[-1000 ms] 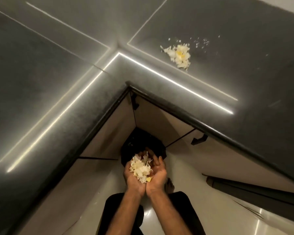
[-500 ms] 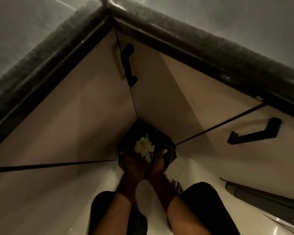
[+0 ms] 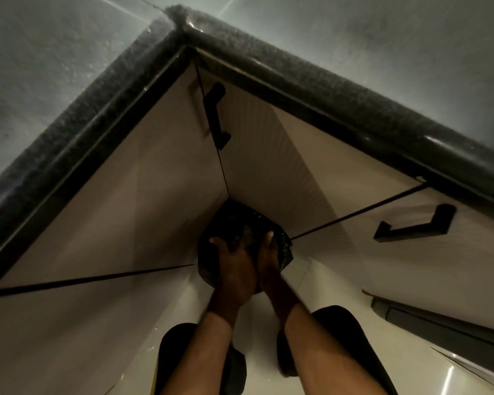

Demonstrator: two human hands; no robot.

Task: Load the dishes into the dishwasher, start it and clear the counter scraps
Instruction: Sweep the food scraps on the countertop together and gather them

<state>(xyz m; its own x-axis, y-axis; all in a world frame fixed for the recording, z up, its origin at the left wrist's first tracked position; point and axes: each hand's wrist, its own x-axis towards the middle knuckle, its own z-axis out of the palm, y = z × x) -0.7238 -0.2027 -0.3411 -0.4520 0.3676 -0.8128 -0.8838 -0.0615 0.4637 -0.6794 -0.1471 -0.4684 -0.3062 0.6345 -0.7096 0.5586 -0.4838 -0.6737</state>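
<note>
**Both hands over the corner bin; no scraps visible**

The person bends over the inside corner of the cabinets. A black-lined bin (image 3: 244, 246) stands on the floor where the two cabinet faces meet, directly below and ahead of both hands.

The left hand (image 3: 234, 266) and right hand (image 3: 268, 259) are pressed side to side, backs to the camera, fingers pointing down and forward over the bin's mouth. Fingers read as spread and loose, not fisted. Nothing pale shows in or between them, but the palms face away and the light is poor, so whether any scraps remain in them cannot be told.

The counter edge (image 3: 311, 86) runs overhead on both sides. The counter top is barely in view and no scraps can be made out on it.

Judgement: the bin's opening lies straight beneath the hands, neither nearer than the other. Any remaining scraps would lie up on the counter, above and behind this posture, so the next reach is upward, away from the bin.
</note>
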